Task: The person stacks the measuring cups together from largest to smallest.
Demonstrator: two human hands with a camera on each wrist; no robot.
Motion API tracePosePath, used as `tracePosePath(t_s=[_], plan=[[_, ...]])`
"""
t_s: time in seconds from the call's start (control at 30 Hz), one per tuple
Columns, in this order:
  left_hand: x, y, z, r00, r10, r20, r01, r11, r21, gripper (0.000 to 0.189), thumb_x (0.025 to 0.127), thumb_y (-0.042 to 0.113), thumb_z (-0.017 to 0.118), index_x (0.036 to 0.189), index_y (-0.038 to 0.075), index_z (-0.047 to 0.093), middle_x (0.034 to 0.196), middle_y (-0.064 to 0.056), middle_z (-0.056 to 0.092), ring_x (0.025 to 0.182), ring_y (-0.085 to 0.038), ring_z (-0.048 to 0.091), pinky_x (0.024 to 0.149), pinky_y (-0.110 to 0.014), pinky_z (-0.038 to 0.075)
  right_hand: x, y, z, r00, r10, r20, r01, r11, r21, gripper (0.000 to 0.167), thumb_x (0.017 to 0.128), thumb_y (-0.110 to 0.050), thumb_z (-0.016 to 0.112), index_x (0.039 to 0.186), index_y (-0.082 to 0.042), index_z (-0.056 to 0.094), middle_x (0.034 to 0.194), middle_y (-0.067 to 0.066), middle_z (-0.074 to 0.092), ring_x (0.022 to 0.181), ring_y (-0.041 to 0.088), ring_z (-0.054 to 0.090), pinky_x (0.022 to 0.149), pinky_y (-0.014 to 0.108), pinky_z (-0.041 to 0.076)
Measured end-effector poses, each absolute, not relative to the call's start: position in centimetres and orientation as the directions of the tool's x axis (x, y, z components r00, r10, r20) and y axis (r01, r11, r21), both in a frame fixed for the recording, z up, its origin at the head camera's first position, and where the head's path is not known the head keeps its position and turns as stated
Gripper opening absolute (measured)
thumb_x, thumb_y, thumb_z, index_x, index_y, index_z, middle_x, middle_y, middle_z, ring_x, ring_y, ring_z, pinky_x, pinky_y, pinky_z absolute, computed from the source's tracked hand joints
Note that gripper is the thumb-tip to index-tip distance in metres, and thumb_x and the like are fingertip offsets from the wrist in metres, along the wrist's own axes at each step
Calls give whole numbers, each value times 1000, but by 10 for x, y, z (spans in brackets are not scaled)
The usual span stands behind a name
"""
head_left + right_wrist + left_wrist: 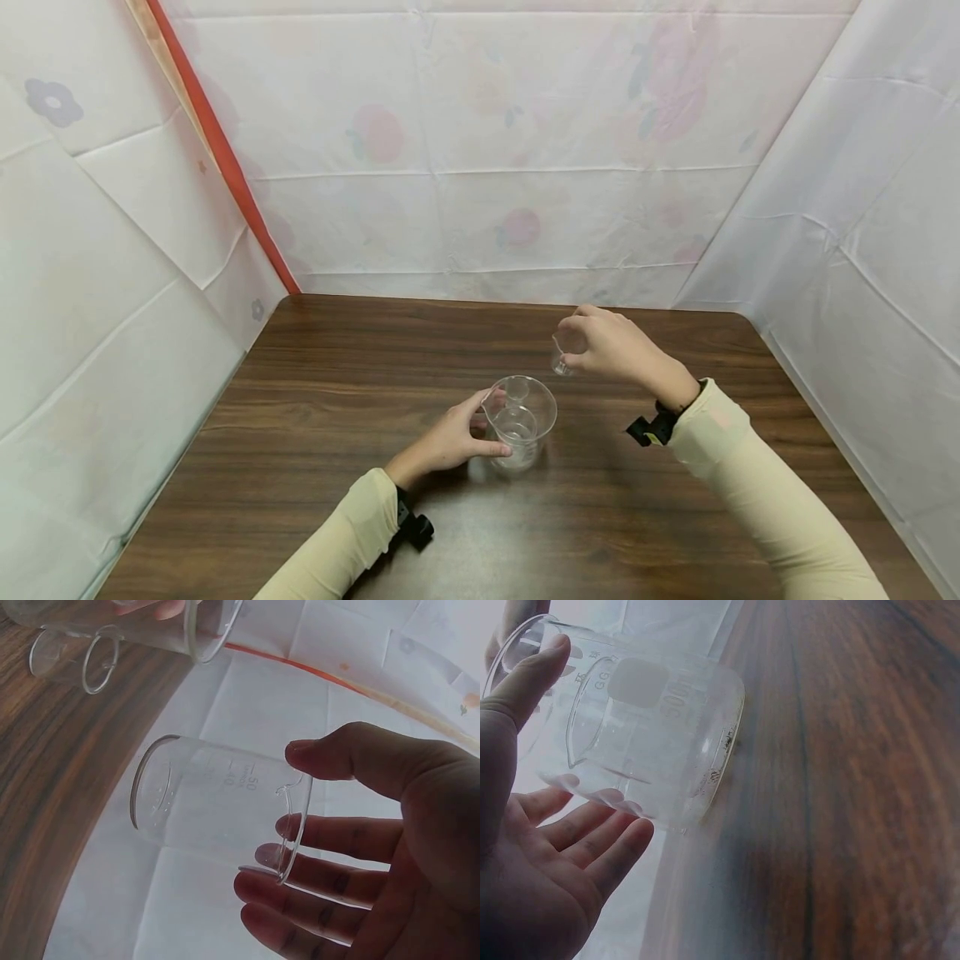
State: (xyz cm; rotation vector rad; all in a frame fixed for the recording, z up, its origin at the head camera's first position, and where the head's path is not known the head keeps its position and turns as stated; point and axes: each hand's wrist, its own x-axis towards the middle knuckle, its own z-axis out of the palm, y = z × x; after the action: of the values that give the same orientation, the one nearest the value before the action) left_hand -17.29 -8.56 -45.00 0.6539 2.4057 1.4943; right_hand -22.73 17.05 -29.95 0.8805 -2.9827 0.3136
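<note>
My left hand (453, 437) grips a large clear glass beaker (517, 454) marked 500 in the left wrist view. The thumb lies along its near side, the other fingers along its left and far side. The beaker stands upright on the table, and a smaller glass shape (592, 724) shows through its wall. My right hand (611, 346) holds a small glass beaker (217, 802) by the rim, thumb on one side and fingers on the other. This beaker, with marks of 40 and 50, is upright beyond and right of the large one.
Another small beaker (71, 664) stands close beside the large beaker in the right wrist view. Brown wood-grain table (337, 350) lies beneath. White patterned sheets (450, 108) hang behind and at both sides, with a red strip (225, 158) at the left corner.
</note>
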Motion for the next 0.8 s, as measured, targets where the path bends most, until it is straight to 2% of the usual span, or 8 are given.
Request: tracePosePath(t_s=[0.1, 0.57, 0.8], plan=[[-173, -86, -450, -874, 484, 35, 248, 384, 889, 88, 78, 30, 83, 149, 11, 35, 148, -7, 46, 119, -33, 60, 100, -43, 52, -227, 170, -298, -837, -541, 78, -545, 815, -195, 44, 81, -27, 76, 119, -7, 67, 106, 10, 63, 77, 19, 58, 69, 38, 49], [-173, -86, -452, -874, 485, 44, 257, 382, 888, 88, 78, 29, 83, 150, 12, 35, 148, -7, 46, 122, -31, 59, 101, -42, 51, -222, 165, -290, -809, -580, 97, -586, 780, -222, 41, 82, -24, 76, 119, -8, 68, 106, 8, 62, 71, 14, 54, 64, 33, 47], [-174, -86, -451, -873, 486, 46, 255, 375, 891, 87, 79, 29, 82, 149, 10, 35, 148, -8, 46, 122, -31, 59, 101, -43, 51, -220, 161, -287, -784, -610, 117, -619, 753, -221, 40, 82, -24, 75, 118, -9, 68, 104, 7, 63, 70, 10, 56, 66, 33, 49]])
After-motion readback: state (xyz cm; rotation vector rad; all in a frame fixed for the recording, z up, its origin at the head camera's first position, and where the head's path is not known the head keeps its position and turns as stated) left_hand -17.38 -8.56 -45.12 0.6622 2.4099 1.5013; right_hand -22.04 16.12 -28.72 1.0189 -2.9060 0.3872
